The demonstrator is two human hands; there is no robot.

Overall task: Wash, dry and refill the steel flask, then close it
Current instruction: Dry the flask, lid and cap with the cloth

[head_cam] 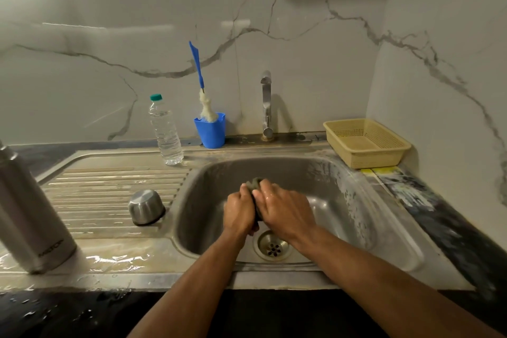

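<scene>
Steel everywhere at this wet kitchen sink (192, 181): I have both hands over the basin, above the drain (273, 247), working a dark scrub pad (255, 182) between them. My left hand (240, 211) is curled round the near end of the pad and my right hand (285, 208), glistening with water, wraps over it from the other side, fingers bent down on the pad. Whether something small, such as an inner stopper, sits inside the grip, I cannot tell.

The steel flask (30, 208) stands well apart from my hands, at the far left on the draining board (109, 186), leaning in the wide lens, its top cut off by the frame edge so I cannot see whether it is open. Its steel cap (146, 207) rests mouth down on the ridges, between flask and basin. Water pools along the front lip of the board.

I judge this to be the washing stage, with the pad being readied or wrung out; drying, refilling and closing are all yet to come. The tap (266, 104) shows no running water. Next I would expect to carry the pad to the flask or cap, or reach for the bottle brush (204, 90) standing in the blue cup (210, 130). The clear water bottle (166, 132), capped in green, looks the likely source for the refill.
</scene>
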